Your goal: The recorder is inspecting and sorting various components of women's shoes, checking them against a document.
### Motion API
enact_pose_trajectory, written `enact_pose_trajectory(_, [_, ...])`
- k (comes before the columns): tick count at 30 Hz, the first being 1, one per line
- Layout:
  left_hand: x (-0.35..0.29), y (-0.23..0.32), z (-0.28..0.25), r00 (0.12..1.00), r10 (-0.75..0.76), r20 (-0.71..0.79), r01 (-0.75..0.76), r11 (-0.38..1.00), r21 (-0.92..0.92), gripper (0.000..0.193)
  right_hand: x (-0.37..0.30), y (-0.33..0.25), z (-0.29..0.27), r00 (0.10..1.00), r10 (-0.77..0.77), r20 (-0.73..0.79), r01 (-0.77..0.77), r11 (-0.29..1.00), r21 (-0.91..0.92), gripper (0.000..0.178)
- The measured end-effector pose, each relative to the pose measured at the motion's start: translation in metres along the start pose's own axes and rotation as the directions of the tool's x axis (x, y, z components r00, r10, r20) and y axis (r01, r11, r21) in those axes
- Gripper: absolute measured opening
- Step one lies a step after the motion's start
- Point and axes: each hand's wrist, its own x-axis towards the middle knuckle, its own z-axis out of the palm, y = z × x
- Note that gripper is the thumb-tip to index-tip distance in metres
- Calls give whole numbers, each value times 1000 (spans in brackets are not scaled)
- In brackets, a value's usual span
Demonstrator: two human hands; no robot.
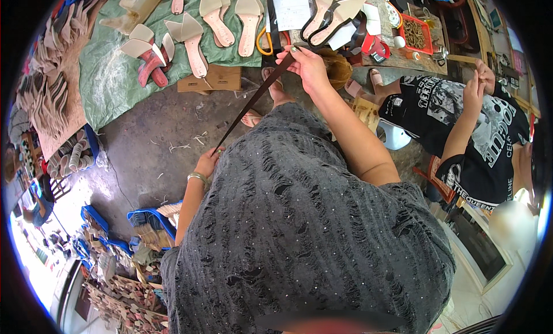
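A long dark brown strap (pixel 253 102) is stretched slantwise between my hands. My right hand (pixel 310 68), at the table's near edge, pinches its upper end. My left hand (pixel 205 163), with a bracelet at the wrist, is lower and to the left, its fingers closed on the other end. Beyond my right hand, a sandal sole with black straps (pixel 334 21) lies on the table beside another like it. A dark strip (pixel 273 20) hangs over the edge, next to an orange-yellow loop handle (pixel 264 42).
Cream pointed shoe pieces on pink soles (pixel 193 46) lie on a green sheet (pixel 109 63). A red tray (pixel 416 34) holds small brown pieces. At right, a co-worker in a black printed shirt (pixel 478 126) works. Blue crates (pixel 151 219) stand at lower left.
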Motion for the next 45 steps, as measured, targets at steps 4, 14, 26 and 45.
enact_pose_trajectory(4, [-1,10,2,998,53,-29,-49,991,127,25,-1,3,-4,1000,-2,2,2,1000,-19,24])
enact_pose_trajectory(14, [8,-5,-6,970,193,-148,-174,976,134,23,11,-7,-9,997,-57,-52,49,990,-135,19])
enact_pose_trajectory(26, [20,14,-1,990,93,-101,-83,991,102,26,27,-15,-27,997,-42,-70,28,983,-180,20])
enact_pose_trajectory(45, [29,1,-8,990,113,-80,-97,978,187,34,50,-22,-9,999,-28,-40,21,986,-167,25])
